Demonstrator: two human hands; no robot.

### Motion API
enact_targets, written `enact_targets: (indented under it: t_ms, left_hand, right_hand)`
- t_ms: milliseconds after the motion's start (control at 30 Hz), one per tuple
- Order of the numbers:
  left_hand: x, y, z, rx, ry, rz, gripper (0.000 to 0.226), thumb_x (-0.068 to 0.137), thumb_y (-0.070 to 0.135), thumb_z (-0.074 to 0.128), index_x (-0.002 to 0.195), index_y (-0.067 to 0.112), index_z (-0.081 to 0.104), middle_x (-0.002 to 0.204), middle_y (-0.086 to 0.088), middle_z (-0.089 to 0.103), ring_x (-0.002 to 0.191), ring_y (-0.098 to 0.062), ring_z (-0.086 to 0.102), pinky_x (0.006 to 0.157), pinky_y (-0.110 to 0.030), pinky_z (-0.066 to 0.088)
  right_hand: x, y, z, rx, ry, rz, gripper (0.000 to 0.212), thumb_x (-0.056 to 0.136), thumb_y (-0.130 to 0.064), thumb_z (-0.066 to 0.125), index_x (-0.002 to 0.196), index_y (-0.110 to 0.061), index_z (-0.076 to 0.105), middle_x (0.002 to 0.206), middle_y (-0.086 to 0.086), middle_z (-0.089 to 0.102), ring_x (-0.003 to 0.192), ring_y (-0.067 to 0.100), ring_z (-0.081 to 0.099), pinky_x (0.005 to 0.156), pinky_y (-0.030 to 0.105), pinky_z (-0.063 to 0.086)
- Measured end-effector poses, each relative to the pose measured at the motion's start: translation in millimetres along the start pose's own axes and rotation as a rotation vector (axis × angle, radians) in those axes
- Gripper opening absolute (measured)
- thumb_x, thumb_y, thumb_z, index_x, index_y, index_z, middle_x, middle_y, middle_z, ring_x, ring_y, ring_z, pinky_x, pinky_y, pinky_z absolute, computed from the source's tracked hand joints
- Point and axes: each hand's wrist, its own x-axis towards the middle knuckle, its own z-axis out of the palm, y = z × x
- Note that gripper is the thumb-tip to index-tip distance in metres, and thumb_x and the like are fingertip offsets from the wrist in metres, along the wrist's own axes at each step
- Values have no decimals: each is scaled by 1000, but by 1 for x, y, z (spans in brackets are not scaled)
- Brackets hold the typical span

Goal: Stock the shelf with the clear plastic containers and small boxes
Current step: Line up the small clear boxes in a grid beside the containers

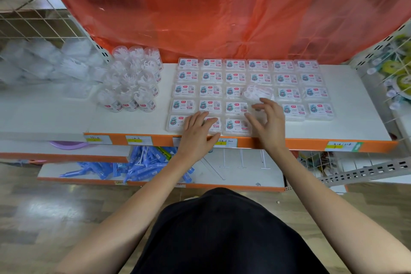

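Several small clear boxes (pixel 210 77) with labelled lids lie in neat rows on the white shelf (pixel 347 115). My left hand (pixel 199 131) rests flat, fingers straight, on a box in the front row. My right hand (pixel 266 121) hovers with loosely spread fingers over the gap in the fourth column, touching a clear box beneath it. One box (pixel 258 92) just beyond my right fingers lies label down, its white contents showing. Round clear plastic containers (pixel 133 80) of white picks stand clustered at the left of the boxes.
An orange plastic sheet (pixel 211 11) hangs behind the shelf. Clear bags (pixel 49 62) pile up at far left under a wire grid. Blue packets (pixel 142 164) lie on the lower shelf, with bare hooks beside them. Hanging goods (pixel 395 69) crowd the right edge.
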Motion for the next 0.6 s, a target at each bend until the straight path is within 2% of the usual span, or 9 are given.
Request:
enact_targets:
  t_ms: [67,167,233,333,500,600]
  left_hand:
    - [5,2,-3,-33,-8,-24,47,97,43,52,137,18,53,152,-6,37,144,-23,22,117,-33,6]
    - [14,7,-7,-68,-2,-48,41,97,39,53,131,16,57,150,-7,39,143,-23,25,116,-33,12]
    - [21,8,-11,-74,8,-55,38,96,37,54,128,15,59,147,-7,42,140,-23,30,115,-34,15]
    - [29,12,-18,-128,25,-87,36,96,32,56,127,14,60,143,-6,46,136,-23,36,115,-34,18]
    - [34,15,-26,-279,65,-158,29,96,26,56,122,14,61,130,-3,55,125,-21,47,112,-36,28]
    - [40,15,-33,-337,62,-189,29,97,27,55,121,13,61,126,-4,57,120,-21,51,106,-35,35]
  right_hand:
    - [15,0,-3,-49,51,49,35,87,-33,74,115,-16,64,137,6,52,129,24,43,108,36,32]
    - [38,5,-4,-137,-33,149,45,85,-30,74,125,-16,58,149,8,41,138,27,33,112,44,29]
    - [48,6,-5,-189,-69,213,49,84,-31,75,127,-18,56,153,8,35,142,27,29,114,43,24]
    - [59,5,-7,-250,-109,266,50,82,-29,75,126,-19,56,143,6,48,133,26,40,108,41,27]
    - [58,4,-9,-100,-93,248,56,76,-23,81,126,-15,56,129,4,58,118,25,53,101,44,44]
    - [53,-6,-11,28,-142,150,63,72,-20,86,126,-11,56,127,5,59,116,21,53,95,37,48]
